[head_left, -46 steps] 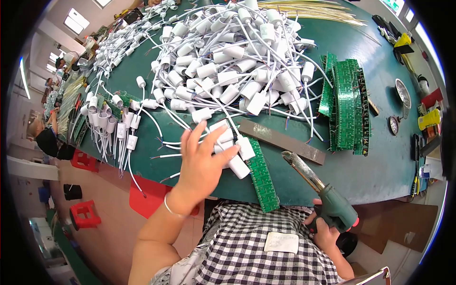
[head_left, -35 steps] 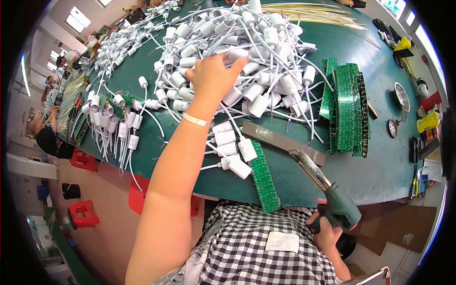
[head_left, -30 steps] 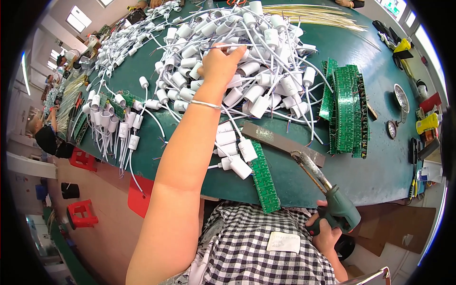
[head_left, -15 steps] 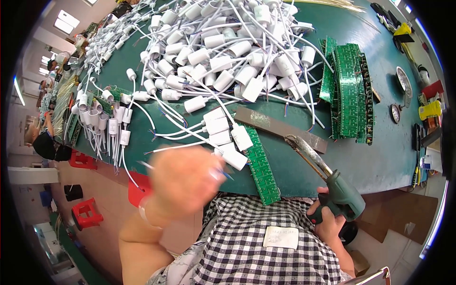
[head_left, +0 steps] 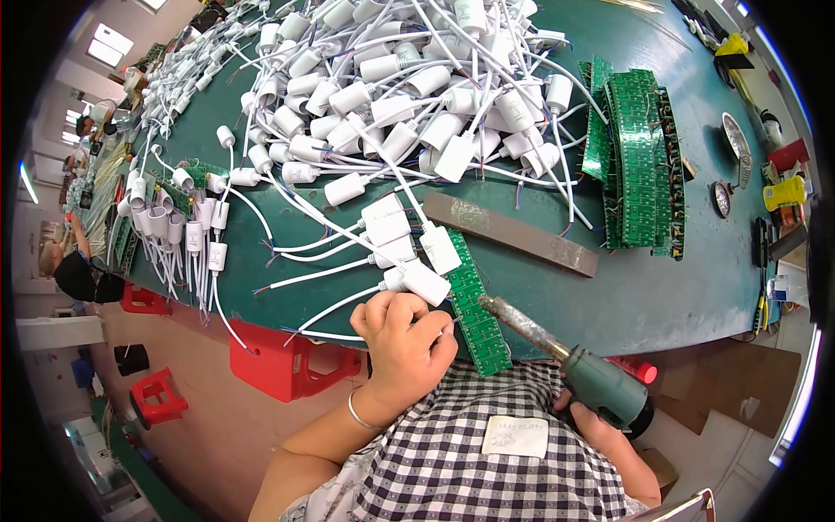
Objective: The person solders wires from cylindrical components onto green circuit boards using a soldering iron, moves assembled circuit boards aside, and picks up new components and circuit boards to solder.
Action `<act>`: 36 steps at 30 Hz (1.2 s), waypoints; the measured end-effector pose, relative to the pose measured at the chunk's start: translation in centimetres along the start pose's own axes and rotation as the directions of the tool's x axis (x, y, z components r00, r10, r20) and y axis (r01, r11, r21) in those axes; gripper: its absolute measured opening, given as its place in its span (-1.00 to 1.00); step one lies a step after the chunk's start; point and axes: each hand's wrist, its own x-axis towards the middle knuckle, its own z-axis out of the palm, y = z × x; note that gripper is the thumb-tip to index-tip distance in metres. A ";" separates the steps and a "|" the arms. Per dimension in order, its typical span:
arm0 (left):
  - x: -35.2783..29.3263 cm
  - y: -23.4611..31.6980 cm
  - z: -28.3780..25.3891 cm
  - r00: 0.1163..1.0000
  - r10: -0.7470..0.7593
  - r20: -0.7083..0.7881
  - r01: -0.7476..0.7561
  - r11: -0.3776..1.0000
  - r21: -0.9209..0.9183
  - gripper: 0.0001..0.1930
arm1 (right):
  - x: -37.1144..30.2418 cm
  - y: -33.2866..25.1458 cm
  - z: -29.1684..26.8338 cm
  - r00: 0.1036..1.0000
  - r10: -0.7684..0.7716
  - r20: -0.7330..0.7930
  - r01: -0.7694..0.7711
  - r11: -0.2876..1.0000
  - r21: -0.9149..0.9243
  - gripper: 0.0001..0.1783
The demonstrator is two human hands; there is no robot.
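My left hand [head_left: 404,348] curls tight, apparently pinching a white cable [head_left: 335,336] to steady its end against the circuit-board strip [head_left: 478,317] at two o'clock; right hand [head_left: 600,424] wraps the soldering gun [head_left: 604,387], tip angled ten o'clock, stripward.

This side of the matt, scuffed bar [head_left: 510,233], the soldering gun [head_left: 584,371] shows a smooth plastic body [head_left: 611,388] and rough, stained metal barrel [head_left: 526,328]. Left of the bar lie smooth plastic sockets [head_left: 386,221]; to its right, circuit boards [head_left: 637,157] have a glossy finish.
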 end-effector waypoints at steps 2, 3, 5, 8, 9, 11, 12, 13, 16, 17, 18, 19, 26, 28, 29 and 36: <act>0.0 -0.1 0.1 0.998 -0.047 0.033 0.048 0.998 -0.028 -0.89 | -0.2 0.1 -0.4 0.998 0.038 0.056 -0.035 0.998 -0.052 -0.64; 0.0 0.0 0.2 0.998 -0.049 0.033 0.050 0.998 -0.029 -0.89 | -0.3 0.1 -0.6 0.991 0.076 0.112 -0.065 0.992 -0.104 -0.46; 0.0 0.2 0.2 0.996 -0.070 0.058 0.073 0.996 -0.049 -0.90 | 0.2 -1.2 -0.1 0.994 0.081 0.068 -0.071 0.989 -0.127 -0.57; 0.0 0.3 0.3 0.994 -0.099 0.040 0.101 0.994 -0.043 -0.90 | 0.8 -0.9 -0.3 0.997 -0.059 0.059 0.073 0.958 -0.277 -0.77; 0.1 0.4 0.4 0.994 -0.099 0.039 0.101 0.994 -0.044 -0.90 | 1.0 -0.6 -0.4 0.975 -0.193 0.111 0.221 0.893 -0.392 -0.85; 0.2 0.5 0.5 0.993 -0.112 0.034 0.113 0.993 -0.046 -0.90 | 1.2 -0.7 0.0 0.975 -0.207 0.082 0.222 0.881 -0.417 -0.89; 0.2 0.5 0.5 0.993 -0.112 0.034 0.114 0.992 -0.046 -0.90 | 1.3 -0.7 0.2 0.974 -0.220 0.055 0.222 0.870 -0.440 -0.89; 0.2 0.5 0.5 0.993 -0.113 0.035 0.114 0.993 -0.043 -0.90 | 1.4 -0.7 0.2 0.974 -0.220 0.056 0.222 0.870 -0.440 -0.89; 0.3 0.4 0.4 0.993 -0.111 0.039 0.112 0.993 -0.039 -0.90 | 1.5 -0.8 0.2 0.957 -0.275 0.093 0.286 0.837 -0.466 -0.88; 0.3 0.4 0.4 0.993 -0.109 0.041 0.110 0.993 -0.038 -0.89 | 1.4 -0.6 0.2 0.964 -0.250 0.095 0.266 0.858 -0.440 -0.87; 0.3 0.5 0.4 0.993 -0.109 0.041 0.111 0.993 -0.036 -0.89 | 1.3 -0.5 0.2 0.969 -0.226 0.098 0.246 0.878 -0.411 -0.86; 0.3 0.5 0.4 0.993 -0.110 0.043 0.111 0.993 -0.034 -0.89 | 1.3 -0.4 0.1 0.969 -0.226 0.099 0.247 0.878 -0.410 -0.86; 0.3 0.5 0.7 0.992 -0.124 0.020 0.125 0.991 -0.045 -0.88 | 1.3 -0.9 -0.4 0.945 -0.249 0.210 0.322 0.813 -0.486 -0.77; 0.4 0.7 0.8 0.992 -0.123 0.011 0.124 0.992 -0.037 -0.87 | 1.3 -1.0 -0.5 0.932 -0.286 0.225 0.362 0.777 -0.515 -0.76; 0.4 0.7 0.8 0.993 -0.120 0.002 0.120 0.992 -0.032 -0.87 | 1.2 -1.1 -0.5 0.943 -0.248 0.224 0.330 0.790 -0.517 -0.75; 0.5 0.8 0.8 0.993 -0.117 0.002 0.117 0.993 -0.022 -0.86 | 0.6 -0.1 -0.5 0.974 -0.143 0.176 0.206 0.883 -0.421 -0.74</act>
